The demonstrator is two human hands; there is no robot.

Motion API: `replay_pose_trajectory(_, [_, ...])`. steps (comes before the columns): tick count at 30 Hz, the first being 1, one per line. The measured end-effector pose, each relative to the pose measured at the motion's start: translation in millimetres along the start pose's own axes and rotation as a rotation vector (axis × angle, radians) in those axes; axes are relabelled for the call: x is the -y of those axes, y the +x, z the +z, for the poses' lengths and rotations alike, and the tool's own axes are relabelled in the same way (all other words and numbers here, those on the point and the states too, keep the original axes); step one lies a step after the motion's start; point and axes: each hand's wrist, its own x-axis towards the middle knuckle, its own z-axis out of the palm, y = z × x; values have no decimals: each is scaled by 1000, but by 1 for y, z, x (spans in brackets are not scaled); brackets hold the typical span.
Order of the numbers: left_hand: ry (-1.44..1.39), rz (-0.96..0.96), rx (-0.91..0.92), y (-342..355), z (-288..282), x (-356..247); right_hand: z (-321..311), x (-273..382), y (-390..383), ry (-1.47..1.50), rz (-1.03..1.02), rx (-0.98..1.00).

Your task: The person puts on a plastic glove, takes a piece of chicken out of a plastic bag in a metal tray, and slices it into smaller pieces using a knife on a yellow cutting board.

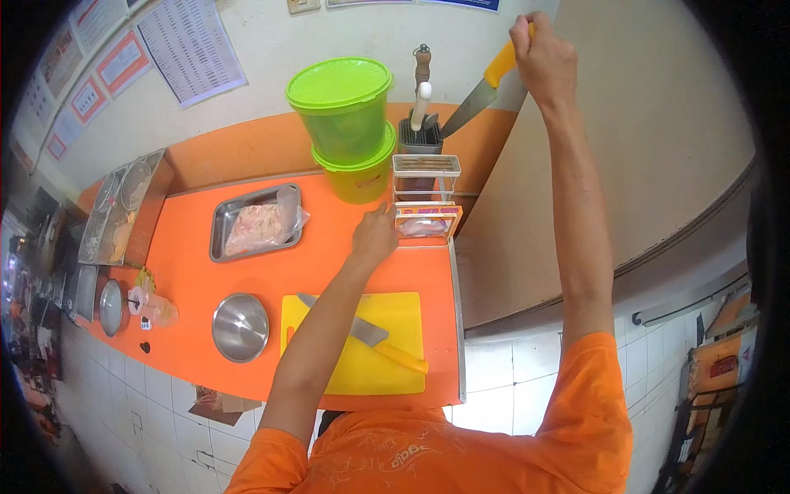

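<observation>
Head view: a chef's knife pinched at the knife block

Bare orange surface opens to the left of the left hand, as far as the meat tray. The surface's metal-trimmed right edge runs down on the other side of those fingers, beyond the white wire rack. A beige panel stands close behind the right hand.

The right fingers are wrapped around the yellow handle of a chef's knife, the blade slanting down-left to the dark knife block; whether its tip touches cannot be told. The left fingers reach the rack's left side, but their spread and contact are unclear.

Left of the left fingers, a rectangular steel tray bears pale, soft raw meat in clear plastic. Just above them stand two round, lidded green plastic tubs. Nearer the body lie a smooth yellow cutting board, a second yellow-handled knife on it, and a shiny steel bowl.
</observation>
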Motion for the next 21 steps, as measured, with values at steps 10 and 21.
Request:
replay_pose_trajectory(10, [-67, 71, -136, 0, 4, 1, 43, 32, -5, 92, -102, 218])
replay_pose_trajectory(21, [-137, 13, -57, 8, -13, 5, 103, 31, -107, 231, 157, 489])
